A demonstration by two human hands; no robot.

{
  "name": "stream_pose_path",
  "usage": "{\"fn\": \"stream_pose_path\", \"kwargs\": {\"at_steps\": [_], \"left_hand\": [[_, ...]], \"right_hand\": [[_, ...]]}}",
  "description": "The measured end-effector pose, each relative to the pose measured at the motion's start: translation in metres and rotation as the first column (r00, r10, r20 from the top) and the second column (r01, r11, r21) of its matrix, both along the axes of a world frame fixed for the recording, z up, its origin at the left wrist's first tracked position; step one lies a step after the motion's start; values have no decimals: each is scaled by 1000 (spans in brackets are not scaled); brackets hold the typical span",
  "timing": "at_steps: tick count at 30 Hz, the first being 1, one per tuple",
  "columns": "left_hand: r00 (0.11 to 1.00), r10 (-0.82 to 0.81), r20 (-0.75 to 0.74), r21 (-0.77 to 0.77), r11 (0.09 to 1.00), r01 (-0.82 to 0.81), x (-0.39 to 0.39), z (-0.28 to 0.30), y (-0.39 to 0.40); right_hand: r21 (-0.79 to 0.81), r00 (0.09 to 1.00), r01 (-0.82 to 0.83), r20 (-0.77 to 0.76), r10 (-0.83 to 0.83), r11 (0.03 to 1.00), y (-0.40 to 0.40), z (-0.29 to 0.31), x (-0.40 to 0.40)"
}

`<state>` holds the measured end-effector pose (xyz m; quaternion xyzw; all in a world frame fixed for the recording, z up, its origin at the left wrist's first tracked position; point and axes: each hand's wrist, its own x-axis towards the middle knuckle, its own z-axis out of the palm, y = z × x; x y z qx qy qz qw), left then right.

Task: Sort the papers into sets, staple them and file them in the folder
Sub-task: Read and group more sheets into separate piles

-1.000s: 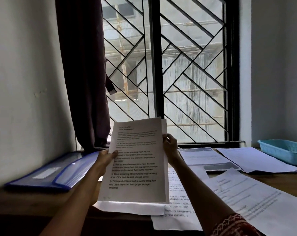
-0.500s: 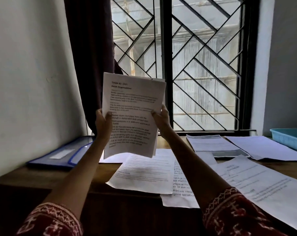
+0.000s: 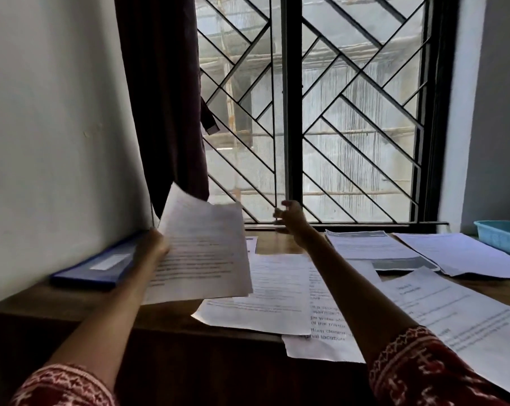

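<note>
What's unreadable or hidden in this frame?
Head view only:
- Text on the held paper set: motion blur.
- Left hand: fingers behind that set.
- Right hand: blurred, fingers unclear.
- Blue folder: partly behind left arm.
- Blue tray: cut off by right edge.

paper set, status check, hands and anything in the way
Left hand grips paper set, raised. Right hand free, extended toward window. Folder unobstructed at left.
</note>
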<state>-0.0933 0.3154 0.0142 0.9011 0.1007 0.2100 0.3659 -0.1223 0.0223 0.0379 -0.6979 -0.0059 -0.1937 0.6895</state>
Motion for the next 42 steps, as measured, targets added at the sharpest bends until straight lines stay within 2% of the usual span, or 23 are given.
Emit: {"fn": "stream_pose_path", "kwargs": {"at_steps": [3, 5, 7, 9, 11, 14, 19, 24, 29, 32, 36, 42], "left_hand": [[987, 72, -145, 169, 985, -47, -2, -14, 17], [973, 106, -205, 232, 971, -57, -3, -30, 20], [969, 166, -182, 307, 946, -105, -5, -43, 14], [957, 267, -111, 321, 921, -220, -8, -51, 1], [956, 291, -27, 352, 898, -264, -5, -51, -17], [974, 216, 71, 431, 874, -225, 13, -53, -45], [996, -28, 86, 394, 919, -8, 26, -60, -111], [961, -274, -23, 337, 903, 266, 30, -66, -186], [903, -397, -165, 268, 863, 429, 20, -63, -243], [885, -430, -177, 277, 841, 464, 18, -66, -260], [907, -401, -129, 297, 857, 421, 18, -76, -264], [914, -392, -105, 287, 868, 406, 18, -79, -263]], "right_hand": [[-16, 979, 196, -44, -197, 980, -30, -19, 5], [-26, 966, 237, -102, -238, 971, -46, -35, 7], [-72, 956, 245, -149, -254, 967, -57, -50, 10], [-145, 943, 259, -176, -282, 955, -65, -59, 12], [-224, 936, 259, -180, -301, 939, -73, -65, 16], [-366, 933, 224, -188, -307, 903, -80, -71, 27], [-571, 933, 122, -213, -290, 812, -84, -79, 37], [-620, 929, 103, -219, -298, 778, -82, -96, 43], [-616, 942, 92, -200, -268, 782, -85, -96, 45], [-626, 937, 141, -165, -307, 767, -88, -95, 46], [-601, 907, 279, -91, -411, 749, -91, -86, 41], [-615, 839, 334, -151, -522, 714, -131, -52, 26]]}}
